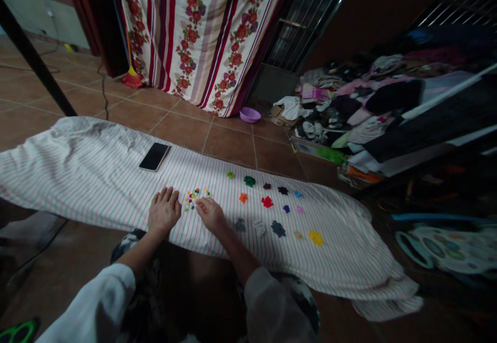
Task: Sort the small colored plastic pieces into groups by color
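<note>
Beads (pixel 191 198) between left hand (pixel 164 211) and right hand (pixel 210 213), near cloth (pixel 77 177) front edge

Two hands are in play, the left hand (pixel 164 211) and the right hand (pixel 209 213). Between them there's one mixed scatter (pixel 191 199) of tiny pieces, too small to count singly. Now the single-colour piles. Five run along the far row, from the light green pile (pixel 230 175) to the blue pile (pixel 297 194). Four sit in the middle, from the orange pile (pixel 243 197) to the pink pile (pixel 298 209). Five are nearest, from the grey pile (pixel 239 224) to the yellow pile (pixel 316 238). That's fourteen in all. There's one phone (pixel 154 156), one striped cloth (pixel 77 167), one purple bowl (pixel 250 115) and one flowered curtain (pixel 202 32).
</note>
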Action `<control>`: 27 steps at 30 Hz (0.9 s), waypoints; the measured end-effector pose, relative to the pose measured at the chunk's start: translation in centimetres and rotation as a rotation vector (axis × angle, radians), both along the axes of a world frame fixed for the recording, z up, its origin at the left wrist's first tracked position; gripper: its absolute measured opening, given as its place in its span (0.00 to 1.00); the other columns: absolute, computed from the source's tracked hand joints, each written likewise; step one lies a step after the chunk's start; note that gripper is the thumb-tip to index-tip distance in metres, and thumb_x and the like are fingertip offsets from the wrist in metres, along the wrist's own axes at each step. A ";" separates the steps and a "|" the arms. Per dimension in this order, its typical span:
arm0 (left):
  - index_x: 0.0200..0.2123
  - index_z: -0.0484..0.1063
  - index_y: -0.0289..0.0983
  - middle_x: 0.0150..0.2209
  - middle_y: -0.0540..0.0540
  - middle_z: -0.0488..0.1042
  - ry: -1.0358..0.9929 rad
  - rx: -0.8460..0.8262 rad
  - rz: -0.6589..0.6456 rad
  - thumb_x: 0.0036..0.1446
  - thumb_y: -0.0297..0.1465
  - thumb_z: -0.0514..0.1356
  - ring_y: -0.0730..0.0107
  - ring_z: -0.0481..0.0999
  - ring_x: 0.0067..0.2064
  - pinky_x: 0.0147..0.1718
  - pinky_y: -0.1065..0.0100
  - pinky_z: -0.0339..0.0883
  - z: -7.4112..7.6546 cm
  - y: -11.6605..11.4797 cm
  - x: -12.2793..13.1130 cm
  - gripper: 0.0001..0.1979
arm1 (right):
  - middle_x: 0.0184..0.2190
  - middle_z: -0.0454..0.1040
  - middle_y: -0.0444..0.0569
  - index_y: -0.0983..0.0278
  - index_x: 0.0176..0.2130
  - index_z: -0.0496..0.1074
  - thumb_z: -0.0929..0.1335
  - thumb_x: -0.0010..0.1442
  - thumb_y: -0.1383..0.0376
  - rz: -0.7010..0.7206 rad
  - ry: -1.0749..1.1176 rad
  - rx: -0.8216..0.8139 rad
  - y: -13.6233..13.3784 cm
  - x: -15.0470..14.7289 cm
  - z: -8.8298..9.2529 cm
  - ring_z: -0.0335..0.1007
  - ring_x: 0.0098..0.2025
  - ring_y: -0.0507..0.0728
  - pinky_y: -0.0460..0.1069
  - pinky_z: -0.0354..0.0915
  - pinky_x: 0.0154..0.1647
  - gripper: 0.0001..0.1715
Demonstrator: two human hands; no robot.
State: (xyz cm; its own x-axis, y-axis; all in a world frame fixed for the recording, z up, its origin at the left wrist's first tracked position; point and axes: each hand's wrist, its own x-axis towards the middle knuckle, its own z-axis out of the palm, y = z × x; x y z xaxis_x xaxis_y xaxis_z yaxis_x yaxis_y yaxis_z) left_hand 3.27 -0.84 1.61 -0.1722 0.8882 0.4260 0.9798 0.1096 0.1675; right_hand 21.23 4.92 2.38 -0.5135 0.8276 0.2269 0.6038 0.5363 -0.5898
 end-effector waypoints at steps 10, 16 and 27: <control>0.51 0.73 0.34 0.55 0.38 0.73 0.002 0.031 0.001 0.62 0.31 0.48 0.51 0.68 0.60 0.58 0.52 0.57 -0.2 0.1 0.0 0.19 | 0.35 0.74 0.47 0.61 0.40 0.72 0.66 0.61 0.67 -0.120 -0.137 0.151 -2.2 -2.0 -0.6 0.70 0.40 0.56 0.49 0.64 0.45 0.05; 0.51 0.73 0.34 0.56 0.37 0.72 -0.012 0.032 -0.004 0.62 0.31 0.49 0.51 0.67 0.60 0.58 0.52 0.56 -0.1 0.0 0.0 0.19 | 0.34 0.73 0.48 0.62 0.40 0.71 0.64 0.61 0.68 -0.073 0.001 0.181 -2.2 -1.3 -1.4 0.69 0.38 0.56 0.49 0.66 0.43 0.07; 0.51 0.73 0.32 0.56 0.35 0.72 -0.016 0.017 -0.007 0.62 0.31 0.48 0.50 0.67 0.60 0.59 0.52 0.55 -0.1 -0.1 0.0 0.20 | 0.35 0.74 0.49 0.62 0.42 0.71 0.60 0.60 0.68 -0.129 0.225 0.091 -2.6 -0.4 -2.0 0.71 0.36 0.55 0.49 0.68 0.41 0.12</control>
